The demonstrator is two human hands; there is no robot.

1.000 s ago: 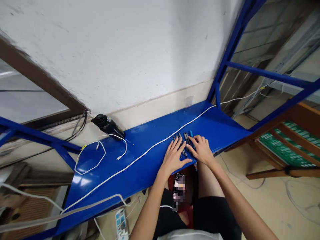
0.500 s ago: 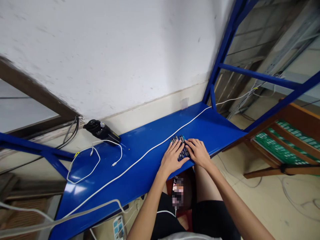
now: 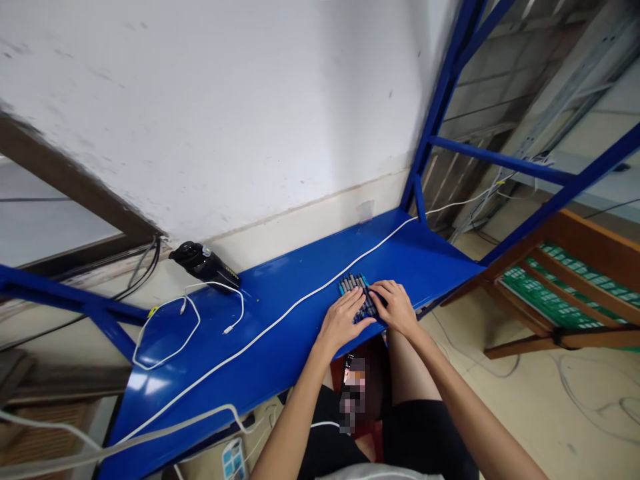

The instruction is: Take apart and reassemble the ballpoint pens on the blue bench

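A tight block of dark pens with grey and blue ends (image 3: 354, 290) lies on the blue metal shelf (image 3: 295, 313), gathered between my hands. My left hand (image 3: 343, 321) presses against the block's near left side, its fingers spread over the pens. My right hand (image 3: 395, 307) cups the block from the right, its fingertips on the pens. My hands partly hide the lower end of the block, so I cannot count the pens.
A long white cable (image 3: 280, 319) runs along the shelf behind my hands. Further left lie a black bottle (image 3: 203, 261) and a looped white charging cable (image 3: 165, 337). Below the shelf, a phone (image 3: 353, 393) rests on my lap and a power strip (image 3: 233, 460) sits on the floor.
The pens, spread in a loose row a second ago, now form a tight block between my hands. My hands have closed toward each other, and the view has shifted slightly.
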